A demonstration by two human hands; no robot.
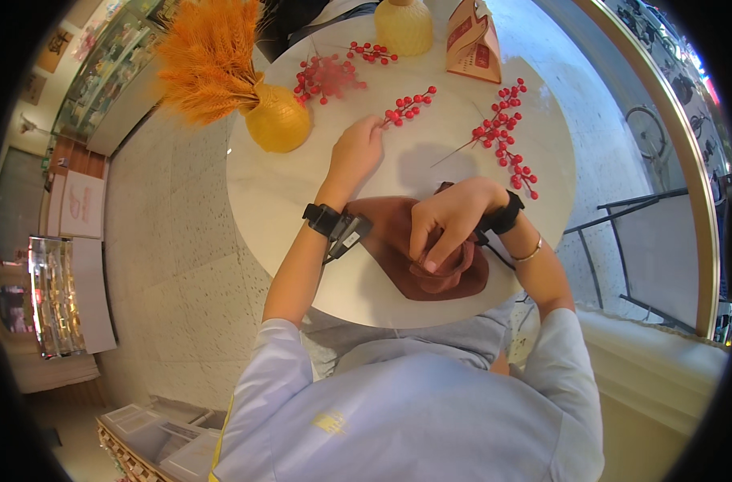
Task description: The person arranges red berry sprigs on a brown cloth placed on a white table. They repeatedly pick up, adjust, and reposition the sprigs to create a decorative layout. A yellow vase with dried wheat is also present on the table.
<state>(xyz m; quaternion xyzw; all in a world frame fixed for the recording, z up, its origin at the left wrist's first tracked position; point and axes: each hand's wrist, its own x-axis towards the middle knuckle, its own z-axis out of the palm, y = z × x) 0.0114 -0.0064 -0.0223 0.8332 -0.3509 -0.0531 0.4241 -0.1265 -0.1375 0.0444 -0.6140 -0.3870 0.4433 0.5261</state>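
On the round white table [263, 211], my left hand [357, 147] reaches forward and has the stem end of a short artificial red berry sprig [408, 108] between its fingertips. The sprig's berries point away to the right. Close to the near edge lies a brown leather-like piece [390, 241], wide and flat on the left, with a folded, cup-like rim on the right. My right hand [456, 214] bends down over that rim, thumb and fingers pinching it. The back of the hand hides part of the brown piece.
A yellow vase [278, 120] of orange dried wheat stands at the left. Berry sprigs [324, 78] lie at the back, others [504, 135] at the right. Behind stand a pale yellow vase [404, 27] and a printed paper box [474, 45]. Someone's dark sleeve [293, 18] shows beyond.
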